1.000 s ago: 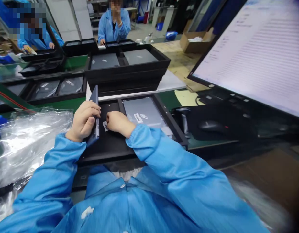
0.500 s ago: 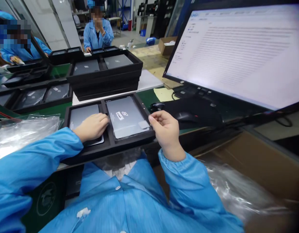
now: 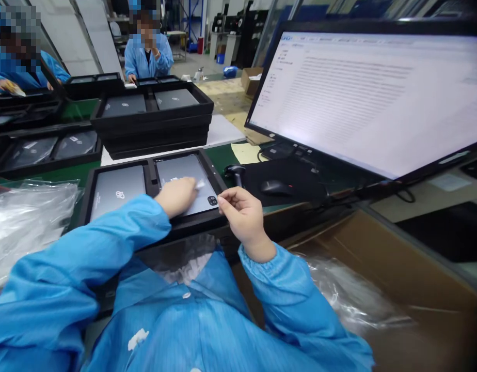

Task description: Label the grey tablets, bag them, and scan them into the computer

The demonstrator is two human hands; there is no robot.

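A black two-compartment tray [image 3: 217, 213] lies in front of me with a grey tablet in each compartment. The left tablet [image 3: 124, 178] shows its back with a pale logo. Across the right tablet [image 3: 180, 164] reaches my left hand [image 3: 177, 196], fingers curled, a blurred pale piece [image 3: 200, 184] at its fingertips. What this piece is, I cannot make out. My right hand [image 3: 244, 213] has thumb and forefinger pinched at the tray's right side, close to the tablet's camera [image 3: 211, 200]. Anything in that pinch is too small to name.
Stacked black trays [image 3: 153, 126] with tablets stand behind. Clear plastic bags [image 3: 33, 222] lie at left. On the right are a monitor [image 3: 358, 98], a mouse [image 3: 276, 187], a black scanner-like device [image 3: 235, 173] and a cardboard box [image 3: 378, 258] holding plastic. Two people in blue sit across.
My left hand has moved from the left tablet to the right one. The pale square by the right tablet's corner no longer lies there, and the camera shows. My right hand stays pinched there.
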